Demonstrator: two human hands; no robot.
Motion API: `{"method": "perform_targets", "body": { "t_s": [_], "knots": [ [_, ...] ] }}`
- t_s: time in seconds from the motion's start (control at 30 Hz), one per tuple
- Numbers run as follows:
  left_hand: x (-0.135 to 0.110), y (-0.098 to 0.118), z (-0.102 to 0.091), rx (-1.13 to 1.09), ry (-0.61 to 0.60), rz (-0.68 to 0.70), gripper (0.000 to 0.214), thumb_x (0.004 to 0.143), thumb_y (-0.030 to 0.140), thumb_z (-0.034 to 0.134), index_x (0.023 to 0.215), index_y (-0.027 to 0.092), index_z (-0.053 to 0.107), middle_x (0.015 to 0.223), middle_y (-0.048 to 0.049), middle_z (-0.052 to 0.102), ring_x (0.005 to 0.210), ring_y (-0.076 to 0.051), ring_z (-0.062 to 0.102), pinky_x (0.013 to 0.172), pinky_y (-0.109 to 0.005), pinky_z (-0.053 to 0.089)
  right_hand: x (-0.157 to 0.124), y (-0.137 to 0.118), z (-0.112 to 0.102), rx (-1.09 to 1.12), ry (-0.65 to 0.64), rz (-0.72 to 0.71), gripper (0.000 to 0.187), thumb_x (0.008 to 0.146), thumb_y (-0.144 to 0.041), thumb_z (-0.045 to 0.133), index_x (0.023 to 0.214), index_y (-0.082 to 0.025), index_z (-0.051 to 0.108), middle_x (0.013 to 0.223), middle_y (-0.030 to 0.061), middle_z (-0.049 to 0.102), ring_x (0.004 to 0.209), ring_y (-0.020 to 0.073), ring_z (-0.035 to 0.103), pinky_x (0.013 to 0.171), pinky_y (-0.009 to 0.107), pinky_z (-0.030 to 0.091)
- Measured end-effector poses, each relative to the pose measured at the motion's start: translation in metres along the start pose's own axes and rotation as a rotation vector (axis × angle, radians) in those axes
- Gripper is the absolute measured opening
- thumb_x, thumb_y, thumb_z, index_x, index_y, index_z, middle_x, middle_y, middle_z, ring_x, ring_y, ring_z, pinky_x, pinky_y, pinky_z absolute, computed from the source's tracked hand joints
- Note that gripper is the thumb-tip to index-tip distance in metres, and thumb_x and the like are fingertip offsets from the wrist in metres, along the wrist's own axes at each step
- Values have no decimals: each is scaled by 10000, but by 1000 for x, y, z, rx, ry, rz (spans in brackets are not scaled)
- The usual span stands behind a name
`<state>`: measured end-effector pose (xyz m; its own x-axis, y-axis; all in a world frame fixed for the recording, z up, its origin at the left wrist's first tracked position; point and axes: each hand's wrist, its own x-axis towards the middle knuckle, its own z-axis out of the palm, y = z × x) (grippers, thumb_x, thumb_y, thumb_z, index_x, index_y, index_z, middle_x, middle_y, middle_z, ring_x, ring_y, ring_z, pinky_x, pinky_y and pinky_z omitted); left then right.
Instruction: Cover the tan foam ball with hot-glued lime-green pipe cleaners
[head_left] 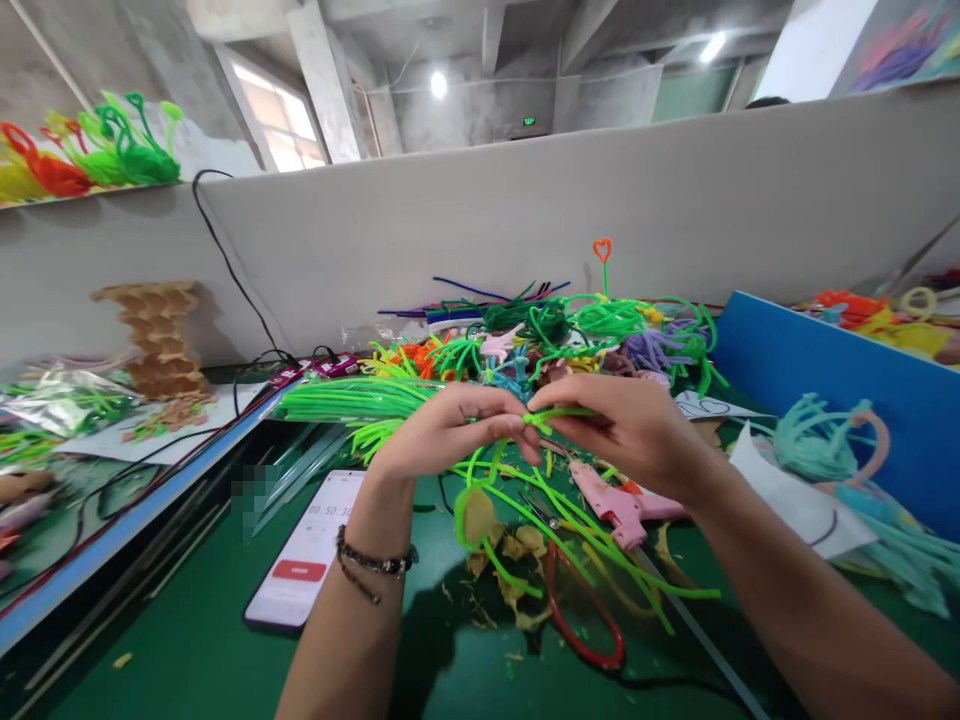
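Note:
My left hand point(454, 430) and my right hand point(626, 425) meet above the middle of the table. Between their closed fingertips is a bright green pipe cleaner point(559, 412). Below the fingers a green piece with a round, yellowish disc point(478, 517) hangs or lies; whether it joins the held strand I cannot tell. Loose green pipe cleaners point(652, 580) spread under my hands. Among them lie red-handled scissors point(616, 650), a pink glue gun point(619, 505) and torn, dried-looking brown scraps point(525, 545).
A phone point(307, 560) showing a timer lies left of my left forearm. Behind my hands are a bundle of green pipe cleaners point(352, 400) and a colourful heap point(540, 335). On the right, a blue panel point(840, 400) stands near pale teal pieces point(814, 440). Black cables point(225, 250) cross the left side.

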<state>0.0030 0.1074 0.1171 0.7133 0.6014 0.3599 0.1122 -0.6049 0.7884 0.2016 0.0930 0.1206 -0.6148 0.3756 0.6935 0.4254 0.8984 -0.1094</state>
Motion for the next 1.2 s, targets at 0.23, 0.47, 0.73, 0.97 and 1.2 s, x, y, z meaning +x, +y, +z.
{"method": "perform_targets", "body": {
  "t_s": [0.23, 0.47, 0.73, 0.97, 1.2],
  "knots": [
    [1, 1, 0, 37, -7, -17, 204, 868, 174, 473, 749, 145, 635, 696, -30, 715, 703, -90, 653, 660, -183, 489, -5, 4, -3, -322, -79, -187, 314, 935, -238, 343, 793, -171, 615, 592, -12, 519, 521, 78, 477, 483, 185, 329],
    [2, 15, 2, 262, 37, 46, 229, 858, 150, 485, 739, 171, 679, 726, -15, 715, 643, -72, 608, 601, -163, 454, -4, 3, -6, -300, -106, -186, 316, 938, -269, 342, 778, -167, 595, 600, -10, 542, 529, 73, 477, 481, 194, 310],
    [3, 16, 12, 686, 227, 145, 168, 877, 228, 487, 824, 221, 646, 716, 37, 723, 625, -96, 620, 935, -353, 378, 2, -7, 11, 486, 43, 355, 318, 856, -196, 390, 541, -190, 350, 485, -71, 300, 424, 50, 281, 397, 183, 249],
    [2, 13, 5, 690, 257, 133, 198, 889, 229, 467, 799, 219, 643, 704, 35, 729, 648, -102, 638, 890, -331, 410, -4, 0, 13, -10, 241, 147, 113, 844, -240, 531, 943, -212, 578, 666, -22, 594, 558, 82, 526, 477, 192, 377],
    [4, 14, 4, 512, 204, 122, 252, 894, 229, 455, 753, 192, 660, 710, 6, 732, 642, -89, 627, 645, -212, 449, -7, 2, 11, -504, 264, -132, 178, 886, -203, 465, 902, -191, 641, 583, -8, 604, 540, 98, 535, 504, 218, 358]
  ]
}}
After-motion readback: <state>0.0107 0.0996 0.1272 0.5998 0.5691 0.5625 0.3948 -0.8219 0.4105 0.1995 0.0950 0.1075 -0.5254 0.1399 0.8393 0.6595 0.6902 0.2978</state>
